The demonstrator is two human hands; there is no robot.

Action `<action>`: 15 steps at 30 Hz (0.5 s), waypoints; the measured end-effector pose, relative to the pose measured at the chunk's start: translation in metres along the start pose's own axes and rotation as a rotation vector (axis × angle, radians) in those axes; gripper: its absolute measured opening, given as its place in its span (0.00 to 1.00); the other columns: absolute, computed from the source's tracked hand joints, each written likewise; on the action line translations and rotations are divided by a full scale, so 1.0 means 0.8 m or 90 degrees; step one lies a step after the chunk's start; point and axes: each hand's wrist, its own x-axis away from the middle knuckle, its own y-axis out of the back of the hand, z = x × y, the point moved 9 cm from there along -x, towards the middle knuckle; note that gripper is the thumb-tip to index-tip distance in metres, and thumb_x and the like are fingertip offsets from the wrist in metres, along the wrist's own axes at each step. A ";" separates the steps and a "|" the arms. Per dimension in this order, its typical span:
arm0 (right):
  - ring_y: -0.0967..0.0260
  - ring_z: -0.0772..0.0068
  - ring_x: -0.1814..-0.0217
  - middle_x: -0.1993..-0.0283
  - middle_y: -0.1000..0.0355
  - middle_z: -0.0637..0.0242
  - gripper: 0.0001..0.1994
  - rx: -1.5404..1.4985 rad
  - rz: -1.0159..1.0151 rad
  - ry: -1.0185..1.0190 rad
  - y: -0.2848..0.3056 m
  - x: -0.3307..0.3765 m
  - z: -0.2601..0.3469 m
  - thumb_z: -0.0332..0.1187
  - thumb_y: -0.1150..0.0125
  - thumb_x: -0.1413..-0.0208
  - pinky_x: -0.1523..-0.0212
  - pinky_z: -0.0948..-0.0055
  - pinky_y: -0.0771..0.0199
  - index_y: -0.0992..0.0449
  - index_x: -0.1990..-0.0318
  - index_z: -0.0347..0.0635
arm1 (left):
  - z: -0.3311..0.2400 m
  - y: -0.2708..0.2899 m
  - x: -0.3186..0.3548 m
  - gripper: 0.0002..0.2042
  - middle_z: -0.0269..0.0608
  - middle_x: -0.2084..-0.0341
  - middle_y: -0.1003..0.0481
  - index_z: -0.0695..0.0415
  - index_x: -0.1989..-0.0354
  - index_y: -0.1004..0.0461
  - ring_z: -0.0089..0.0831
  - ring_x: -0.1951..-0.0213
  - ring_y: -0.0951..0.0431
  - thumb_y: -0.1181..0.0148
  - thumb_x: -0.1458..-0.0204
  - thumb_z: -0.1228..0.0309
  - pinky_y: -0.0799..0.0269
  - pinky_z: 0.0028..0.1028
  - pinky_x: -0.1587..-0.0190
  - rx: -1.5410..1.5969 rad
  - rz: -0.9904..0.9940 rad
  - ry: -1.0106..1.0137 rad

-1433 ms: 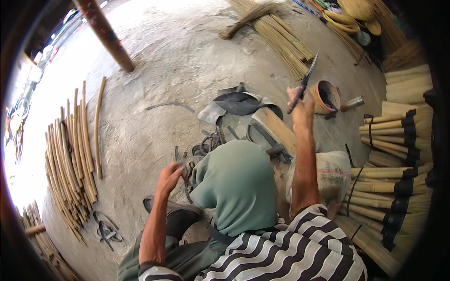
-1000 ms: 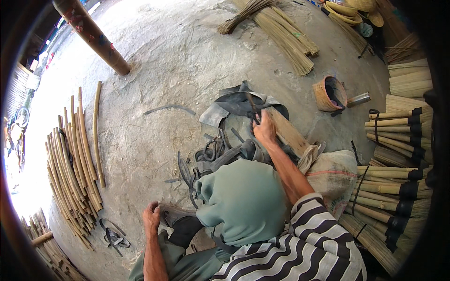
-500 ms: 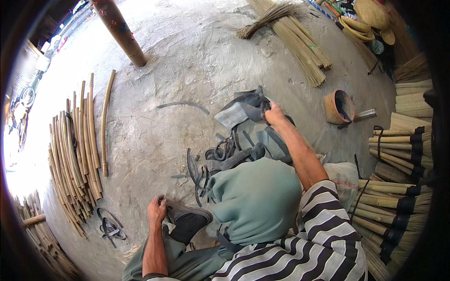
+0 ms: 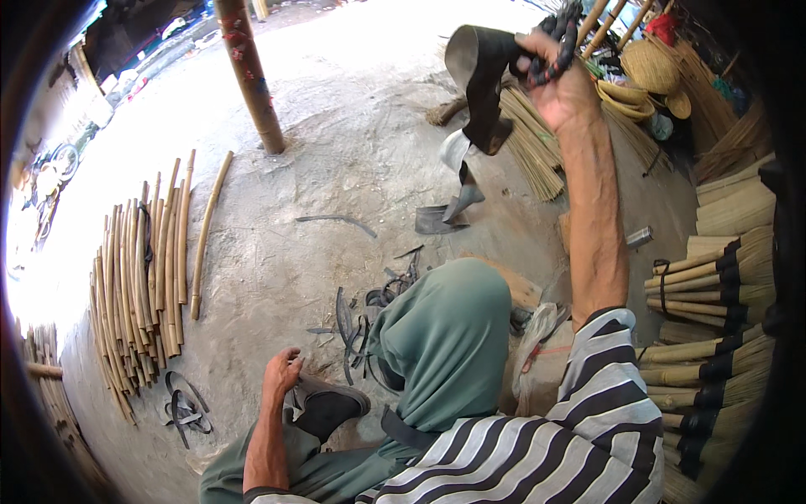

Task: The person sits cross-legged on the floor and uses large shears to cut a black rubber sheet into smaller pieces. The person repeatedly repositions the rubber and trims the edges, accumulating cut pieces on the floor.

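Observation:
My right hand (image 4: 556, 84) is raised toward the far right, fingers closed on a wide black rubber strip (image 4: 485, 92). The strip hangs down in twisted folds, and its lower end (image 4: 438, 220) comes near the floor. A dark knobbly loop (image 4: 556, 44) with reddish specks is also at the fingers; whether they grip it is unclear. My left hand (image 4: 283, 370) rests low beside my black shoe (image 4: 332, 410), fingers loosely bent and apart, with nothing seen in them. Beyond my green-trousered knee (image 4: 445, 336) lie black rubber scraps (image 4: 357, 332), partly hidden by it.
Bamboo sticks (image 4: 138, 286) lie in rows at left, near a coiled dark strip (image 4: 186, 407). A thick bamboo post (image 4: 250, 84) stands beyond. Brooms (image 4: 697, 286) are stacked along the right. A straw bundle (image 4: 531, 147) lies far, and a metal tube (image 4: 640, 237) sits past my right forearm.
My right hand has risen up and rightward from the floor pile, lifting the rubber strip, which now hangs unfolded. My left hand has stayed nearly in place. The view has shifted slightly.

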 end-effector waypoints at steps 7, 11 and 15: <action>0.31 0.79 0.77 0.78 0.32 0.74 0.11 -0.047 0.110 0.028 -0.188 -0.009 0.045 0.23 0.24 0.53 0.73 0.80 0.26 0.24 0.72 0.45 | -0.166 0.120 0.033 0.20 0.53 0.52 0.17 0.62 0.43 0.21 0.46 0.49 0.16 0.40 0.39 0.62 0.22 0.39 0.46 0.080 -0.107 -0.137; 0.33 0.81 0.71 0.68 0.30 0.79 0.11 -0.059 0.214 -0.010 -0.269 0.036 0.021 0.19 0.30 0.45 0.70 0.79 0.31 0.25 0.66 0.49 | -0.267 0.210 0.080 0.20 0.53 0.51 0.18 0.60 0.42 0.23 0.46 0.48 0.18 0.39 0.36 0.60 0.23 0.41 0.45 0.144 -0.250 -0.286; 0.27 0.79 0.66 0.65 0.25 0.71 0.09 -0.060 0.292 -0.107 -0.330 0.105 -0.040 0.25 0.26 0.46 0.69 0.81 0.26 0.22 0.61 0.42 | -0.313 0.248 0.115 0.25 0.53 0.41 0.25 0.55 0.33 0.30 0.49 0.40 0.23 0.37 0.37 0.61 0.24 0.45 0.42 0.174 -0.262 -0.320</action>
